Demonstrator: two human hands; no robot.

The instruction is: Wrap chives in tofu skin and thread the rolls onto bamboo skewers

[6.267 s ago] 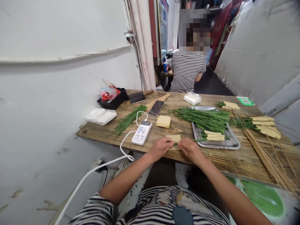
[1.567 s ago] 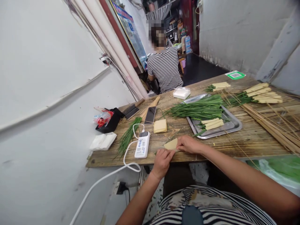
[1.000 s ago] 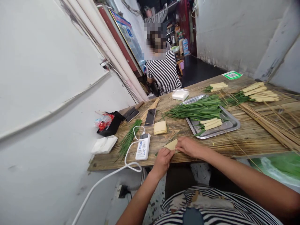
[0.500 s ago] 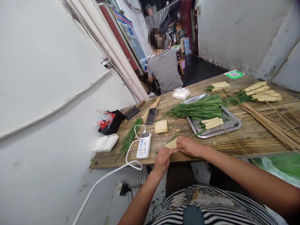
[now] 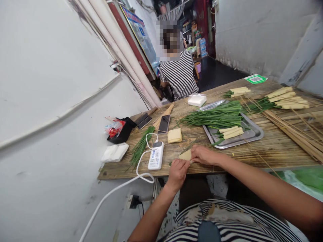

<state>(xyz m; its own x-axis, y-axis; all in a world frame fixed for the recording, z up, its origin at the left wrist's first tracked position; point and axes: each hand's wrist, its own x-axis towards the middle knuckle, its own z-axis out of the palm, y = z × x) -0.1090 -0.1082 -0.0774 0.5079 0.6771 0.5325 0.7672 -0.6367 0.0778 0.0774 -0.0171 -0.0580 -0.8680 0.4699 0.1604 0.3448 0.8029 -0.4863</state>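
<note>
Near the table's front edge, a pale yellow tofu-skin sheet (image 5: 185,155) is pinched at its near edge by both of my hands. My left hand (image 5: 178,171) is closed at the front side, fingers curled over the edge. From the right, my right hand (image 5: 204,155) has its fingertips pressed on the sheet's right end, close to the left fingers. A bit of green stalk pokes out at the sheet's left; what lies under the fingers is hidden. Just beyond sits a stack of tofu-skin squares (image 5: 174,135). To the right, a metal tray (image 5: 254,133) holds long chives (image 5: 214,115) and tofu-skin rolls (image 5: 230,132).
Left of my hands lie a white power bank (image 5: 155,157) with its cable, a phone (image 5: 164,123) and a chive bunch (image 5: 141,146). Bamboo skewers (image 5: 292,134) and more rolls (image 5: 287,97) lie right. A person in stripes (image 5: 179,75) sits beyond the table.
The view has shifted slightly. My left fingers have curled in a little closer to the right hand along the sheet's near edge. Both hands keep hold of the sheet.
</note>
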